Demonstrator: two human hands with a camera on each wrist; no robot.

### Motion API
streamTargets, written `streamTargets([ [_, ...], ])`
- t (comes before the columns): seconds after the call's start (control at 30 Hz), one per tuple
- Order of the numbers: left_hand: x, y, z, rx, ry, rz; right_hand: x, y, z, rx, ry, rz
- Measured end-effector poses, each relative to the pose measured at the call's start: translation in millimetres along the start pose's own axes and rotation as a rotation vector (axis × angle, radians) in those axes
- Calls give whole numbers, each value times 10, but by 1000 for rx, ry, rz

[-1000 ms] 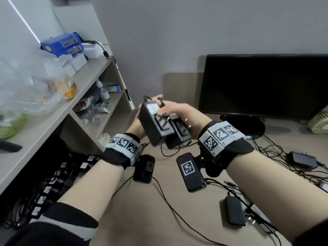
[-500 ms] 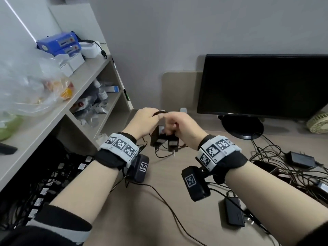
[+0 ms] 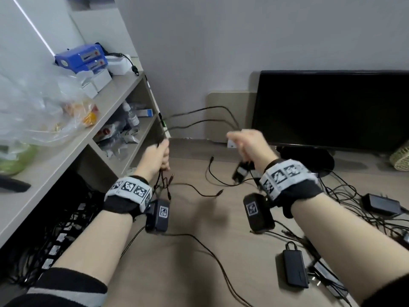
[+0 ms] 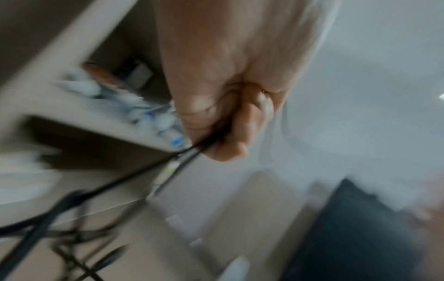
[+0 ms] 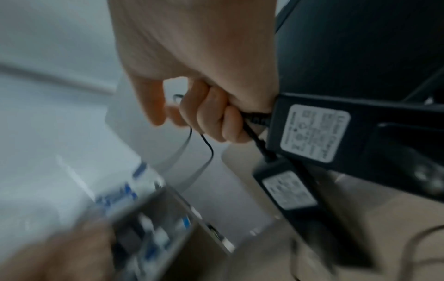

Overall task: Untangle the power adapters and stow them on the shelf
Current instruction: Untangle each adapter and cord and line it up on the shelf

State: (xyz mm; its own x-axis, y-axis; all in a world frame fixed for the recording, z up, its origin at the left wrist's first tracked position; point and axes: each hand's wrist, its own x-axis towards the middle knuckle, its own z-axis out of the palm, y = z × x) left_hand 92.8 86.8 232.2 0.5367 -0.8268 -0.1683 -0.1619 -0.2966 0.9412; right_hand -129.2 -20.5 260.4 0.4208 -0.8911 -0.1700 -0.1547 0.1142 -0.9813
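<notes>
Your left hand (image 3: 155, 159) has its fingers (image 4: 236, 133) curled tight round a bunch of black cords (image 3: 199, 111), while your right hand (image 3: 247, 144) is closed on the same cords close to where they enter two power adapters (image 5: 310, 131), which dangle just below that fist, above the bench (image 3: 177, 262). The cords arch between your two hands, well apart, so you look to be in the middle of pulling this pair straight; whether they are free of each other yet I cannot tell. Loose ends with barrel plugs (image 3: 220, 192) hang from your left hand and trail on the bench. Neither adapter is on the shelf (image 3: 124, 89), so the stowing is all ahead. More waits: another adapter (image 3: 295, 269) lies near your right forearm, and a knot of wires with a further adapter (image 3: 384, 203) sits at the right edge, beside the monitor (image 3: 332, 111). The shelf to your left is crowded with blue boxes (image 3: 83, 59), white boxes and a plastic bag (image 3: 39, 107), so free room there looks scarce
</notes>
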Motion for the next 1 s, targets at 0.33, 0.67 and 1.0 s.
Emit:
streamTargets([
  [0.33,-634,1355,385,-559,-568,170,-316,159,421,4,-393,-179],
  [0.67,-558,815,601,-166,-286,166,-254,132,334,-179,-246,-255],
  [1.0,-689,154,979,275,-289,171,-167,163,234,-87,-51,-64],
])
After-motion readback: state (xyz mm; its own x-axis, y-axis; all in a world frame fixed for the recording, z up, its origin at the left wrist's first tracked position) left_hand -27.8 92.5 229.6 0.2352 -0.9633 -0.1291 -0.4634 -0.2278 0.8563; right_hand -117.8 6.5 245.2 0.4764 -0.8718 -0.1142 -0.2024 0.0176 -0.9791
